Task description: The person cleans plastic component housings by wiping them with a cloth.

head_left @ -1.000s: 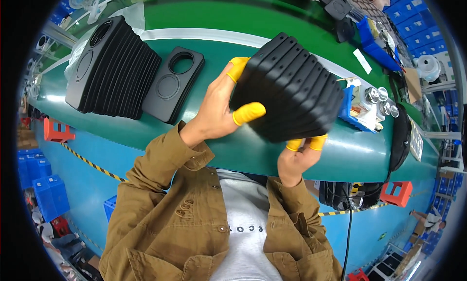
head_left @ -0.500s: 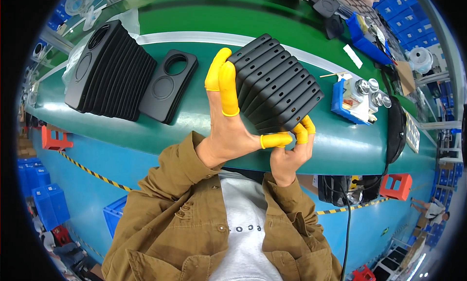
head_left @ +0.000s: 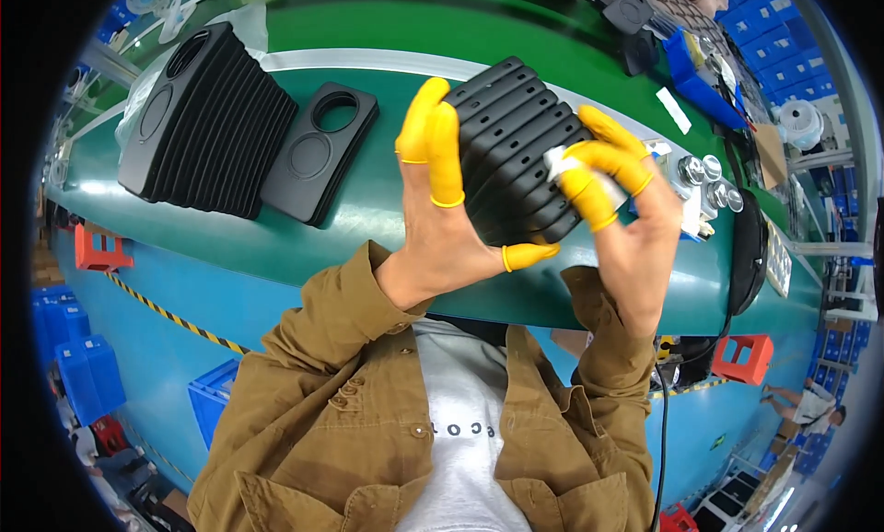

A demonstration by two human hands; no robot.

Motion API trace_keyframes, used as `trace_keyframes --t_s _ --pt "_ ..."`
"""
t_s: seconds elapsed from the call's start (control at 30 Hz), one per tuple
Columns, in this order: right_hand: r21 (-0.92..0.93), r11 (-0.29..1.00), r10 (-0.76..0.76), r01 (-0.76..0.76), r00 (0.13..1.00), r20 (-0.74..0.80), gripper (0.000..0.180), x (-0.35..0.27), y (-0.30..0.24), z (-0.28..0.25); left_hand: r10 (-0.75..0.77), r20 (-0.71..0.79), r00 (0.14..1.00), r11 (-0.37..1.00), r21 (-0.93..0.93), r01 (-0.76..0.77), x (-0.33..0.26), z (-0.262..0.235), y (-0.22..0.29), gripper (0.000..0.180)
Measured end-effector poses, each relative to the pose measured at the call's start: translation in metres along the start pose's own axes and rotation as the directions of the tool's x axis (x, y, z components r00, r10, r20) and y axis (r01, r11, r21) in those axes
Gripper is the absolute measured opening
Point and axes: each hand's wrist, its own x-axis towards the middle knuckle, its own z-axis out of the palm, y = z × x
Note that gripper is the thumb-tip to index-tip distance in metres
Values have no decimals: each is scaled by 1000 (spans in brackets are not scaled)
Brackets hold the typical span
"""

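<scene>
L end of tabletop (head_left: pixel 92 168): tall stack (head_left: pixel 221 127) of matte black panels, rounded corners, round cutouts, ribbed side. Just R of it: panel (head_left: pixel 313 159), same look, 1 hole, 1 ring. Over mid-tabletop, btwn panel & jars (head_left: pixel 692 170): held stack (head_left: pixel 516 145), black, smooth ridges w/ small holes. Jars silver-topped, nr R end; dark pouch (head_left: pixel 750 256) by R edge.

L hand (head_left: pixel 437 233), yellow finger covers (head_left: pixel 444 155): thumb & fingers wide apart, clamped on held stack's L & near sides. R hand (head_left: pixel 645 247), same covers: fingers bunched on white wad (head_left: pixel 557 161), prob. cloth (blurry), at held stack's R side.

Pale strip (head_left: pixel 359 60) runs along far edge; narrow gap btwn panel & L hand, more room along near edge R of R hand.
</scene>
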Motion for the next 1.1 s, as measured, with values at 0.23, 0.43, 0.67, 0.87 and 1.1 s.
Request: trace_keyframes --t_s 0.23,0.43,0.67,0.87,1.1 --pt "-218 975 9 -42 988 -152 19 22 -6 3 -25 15 1000 1000 13 25 -4 1 -3 140" --pt "-428 854 -279 294 955 98 16 50 -2 9 -15 -18 1000 1000 22 15 -5 1 -4 139" --pt "-213 903 -322 373 916 241 17 56 -8 21 24 -69 997 1000 22 -22 -7 5 -8 137" --pt "-183 922 -319 341 937 141 12 74 -3 26 16 -61 998 1000 -13 -17 -7 6 -9 136" --pt "-328 871 -331 366 930 159 15 87 9 28 33 9 999 999 27 -33 -5 1 -8 144"
